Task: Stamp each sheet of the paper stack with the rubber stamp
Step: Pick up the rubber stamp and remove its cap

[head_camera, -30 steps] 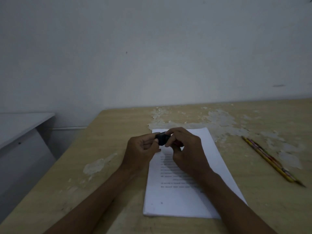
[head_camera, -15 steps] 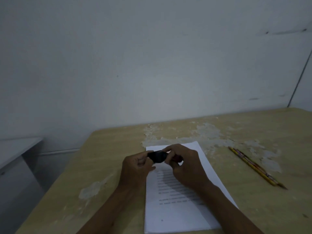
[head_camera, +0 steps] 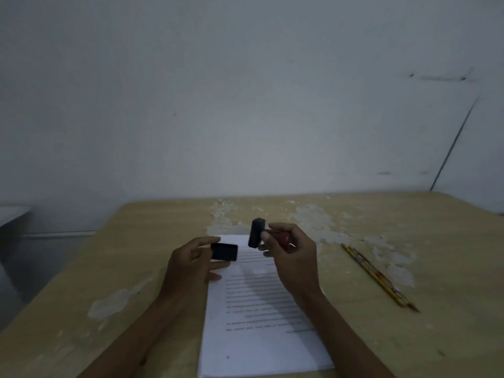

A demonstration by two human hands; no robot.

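Note:
A stack of white printed sheets (head_camera: 261, 331) lies on the wooden table in front of me. Above its far end my right hand (head_camera: 293, 257) grips the rubber stamp (head_camera: 257, 232) by its reddish handle, the dark rectangular head pointing left. My left hand (head_camera: 191, 264) pinches a small black rectangular cap (head_camera: 224, 251) between thumb and fingers, just left of and below the stamp head. The two parts are apart, with a small gap between them. My forearms cover part of the paper's lower edges.
Two pencils (head_camera: 377, 276) lie side by side on the table to the right of the paper. The tabletop (head_camera: 436, 268) has worn, peeling patches near its far edge. A white wall stands right behind the table; a pale surface (head_camera: 13, 214) shows at far left.
The black piece held between both hands has come apart: my left hand now holds the cap, and my right hand has lifted the stamp up and to the right.

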